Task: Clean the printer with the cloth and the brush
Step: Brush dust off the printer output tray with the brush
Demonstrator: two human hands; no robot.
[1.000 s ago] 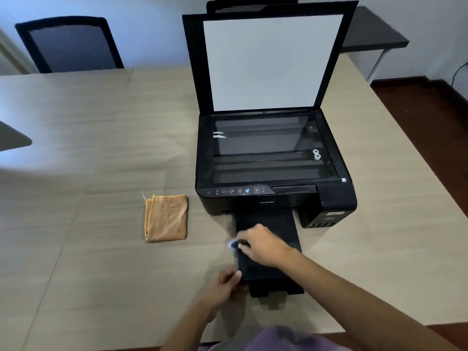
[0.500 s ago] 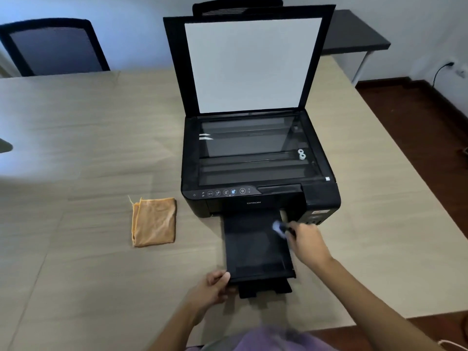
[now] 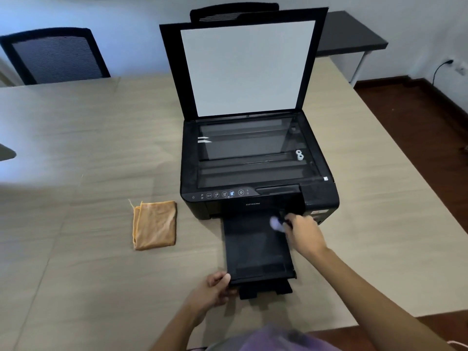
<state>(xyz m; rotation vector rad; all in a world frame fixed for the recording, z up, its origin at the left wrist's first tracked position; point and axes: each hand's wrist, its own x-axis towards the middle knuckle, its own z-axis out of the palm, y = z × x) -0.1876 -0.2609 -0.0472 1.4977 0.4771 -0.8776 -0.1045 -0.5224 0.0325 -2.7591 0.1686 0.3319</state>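
A black printer (image 3: 255, 171) stands on the table with its scanner lid (image 3: 247, 68) raised and the glass exposed. Its output tray (image 3: 255, 249) is pulled out toward me. My right hand (image 3: 305, 234) grips a small brush (image 3: 276, 222) whose pale, blurred bristles touch the tray's far right corner, close to the printer's front. My left hand (image 3: 215, 291) pinches the tray's near left corner. A folded orange cloth (image 3: 155, 225) lies flat on the table to the left of the printer, apart from both hands.
The wooden table (image 3: 76, 153) has its right edge beside dark floor (image 3: 420, 138). A black mesh chair (image 3: 54, 55) stands at the far left, another chair behind the lid. A small dark side table (image 3: 352, 34) sits at the back right.
My right hand swept the brush from the tray's left middle to its far right corner by the printer front. My left hand has kept its hold on the tray's near corner.
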